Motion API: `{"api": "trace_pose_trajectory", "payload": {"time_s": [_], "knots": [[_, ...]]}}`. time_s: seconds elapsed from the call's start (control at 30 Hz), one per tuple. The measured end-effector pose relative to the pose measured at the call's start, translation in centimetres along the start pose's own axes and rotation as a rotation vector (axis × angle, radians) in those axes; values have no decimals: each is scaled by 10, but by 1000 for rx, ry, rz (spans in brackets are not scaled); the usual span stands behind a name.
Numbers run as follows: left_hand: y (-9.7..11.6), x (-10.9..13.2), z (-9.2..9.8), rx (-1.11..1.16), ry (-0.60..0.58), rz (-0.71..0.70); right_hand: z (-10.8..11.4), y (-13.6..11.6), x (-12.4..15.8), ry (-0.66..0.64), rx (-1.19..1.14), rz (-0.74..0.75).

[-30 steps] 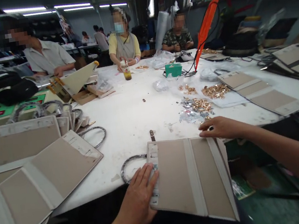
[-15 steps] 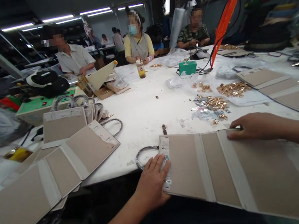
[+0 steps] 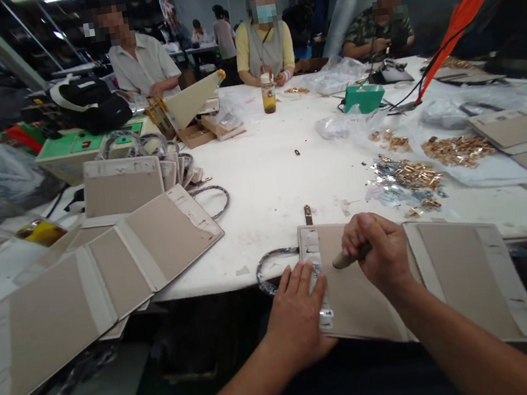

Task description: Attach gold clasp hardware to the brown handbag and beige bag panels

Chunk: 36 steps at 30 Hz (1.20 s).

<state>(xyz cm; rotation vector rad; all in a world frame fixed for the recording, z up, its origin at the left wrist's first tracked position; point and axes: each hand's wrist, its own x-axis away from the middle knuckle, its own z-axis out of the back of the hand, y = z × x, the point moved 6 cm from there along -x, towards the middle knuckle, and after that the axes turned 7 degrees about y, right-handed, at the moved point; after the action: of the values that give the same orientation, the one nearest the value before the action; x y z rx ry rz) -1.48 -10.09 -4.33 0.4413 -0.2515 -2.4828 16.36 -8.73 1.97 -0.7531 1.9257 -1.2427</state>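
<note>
The left hand [image 3: 301, 314] lies open and flat, fingers spread, on the left end of a tan folded board panel [image 3: 458, 274]. The panel rests at the near edge of the white tabletop [image 3: 266, 184] and overhangs it toward the person. The right hand [image 3: 378, 253] is closed around a pale tool handle [image 3: 346, 257], held over the panel just right of the left hand; the tool's tip is hidden. A wrapped loop handle [image 3: 266, 266] sticks out from the panel's left end. Just beyond the panel lie scattered gold fittings [image 3: 409, 176], and to the left sits a stack of similar panels [image 3: 106, 274]. Three people sit at the far side.
</note>
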Motion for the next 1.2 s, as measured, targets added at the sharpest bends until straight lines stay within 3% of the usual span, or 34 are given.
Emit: {"api": "trace_pose_trajectory", "payload": {"time_s": [0.13, 0.43, 0.7, 1.07, 1.2], "knots": [[-3, 2, -1, 45, 48, -2, -3, 19, -2, 74, -150, -62], [-5, 4, -1, 113, 116, -10, -22, 29, -9, 93, -269, -154], [-5, 4, -1, 146, 110, -4, -38, 11, -7, -54, -159, -51], [-7, 8, 0, 221, 130, 42, -51, 17, 8, -231, 150, 5], [-7, 8, 0, 236, 123, 38, -68, 3, 4, -283, 205, 18]]}}
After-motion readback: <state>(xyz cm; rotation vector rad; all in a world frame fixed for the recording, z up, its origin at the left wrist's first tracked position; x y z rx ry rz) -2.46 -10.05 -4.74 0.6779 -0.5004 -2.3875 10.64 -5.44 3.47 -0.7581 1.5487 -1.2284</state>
